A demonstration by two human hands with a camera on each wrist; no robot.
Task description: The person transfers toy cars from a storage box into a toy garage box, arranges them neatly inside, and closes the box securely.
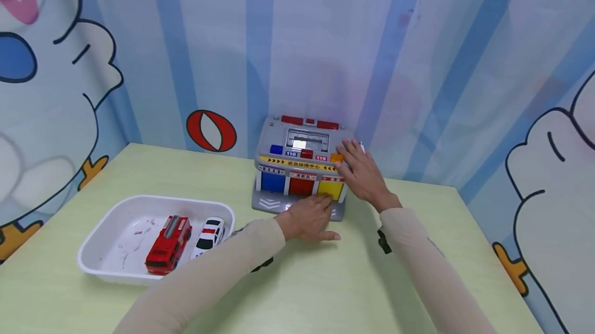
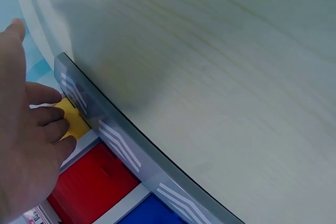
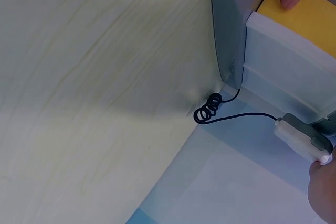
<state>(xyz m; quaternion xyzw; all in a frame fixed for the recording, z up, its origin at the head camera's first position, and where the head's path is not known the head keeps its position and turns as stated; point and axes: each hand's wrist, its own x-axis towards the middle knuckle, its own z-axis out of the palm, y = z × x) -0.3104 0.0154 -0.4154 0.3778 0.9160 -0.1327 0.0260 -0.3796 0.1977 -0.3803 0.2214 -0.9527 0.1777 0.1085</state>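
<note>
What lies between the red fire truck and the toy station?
The head view shows the white toy car, the tray's right rim, then a bare strip of table before the toy station.

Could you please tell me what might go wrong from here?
The left hand has its fingers at the yellow door, so they might get pinched if it moves. The right hand is close to the handset and could knock it loose. Its coiled cord might then snag.
</note>
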